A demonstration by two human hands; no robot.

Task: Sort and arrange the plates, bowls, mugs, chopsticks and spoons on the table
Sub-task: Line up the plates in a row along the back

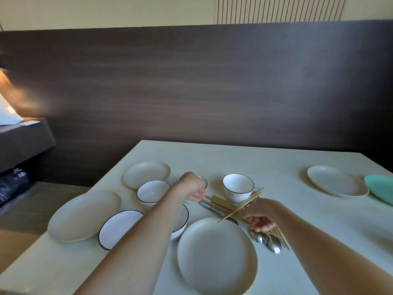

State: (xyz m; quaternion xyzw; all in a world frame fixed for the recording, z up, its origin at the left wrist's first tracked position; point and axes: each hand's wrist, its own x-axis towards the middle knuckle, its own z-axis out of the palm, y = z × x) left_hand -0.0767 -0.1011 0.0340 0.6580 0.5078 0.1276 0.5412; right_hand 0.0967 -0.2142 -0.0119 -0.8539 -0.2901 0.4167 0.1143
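A bundle of wooden chopsticks (221, 204) lies across the middle of the white table (276, 167), with metal spoons (268, 241) under its right end. My left hand (192, 186) pinches the bundle's left tips. My right hand (260, 218) grips the right part of the bundle together with the spoon handles. Two chopsticks (248, 202) cross the bundle at a slant. A large cream plate (217, 254) sits in front of it. A white dark-rimmed bowl (238, 187) stands just behind it.
Left of my arm are cream plates (85, 216) (146, 173) and rimmed bowls (152, 191) (119, 228); one more bowl (180, 220) is partly hidden under it. A cream plate (338, 180) and a teal plate (380, 188) lie far right. A dark wall panel (191, 81) backs the table.
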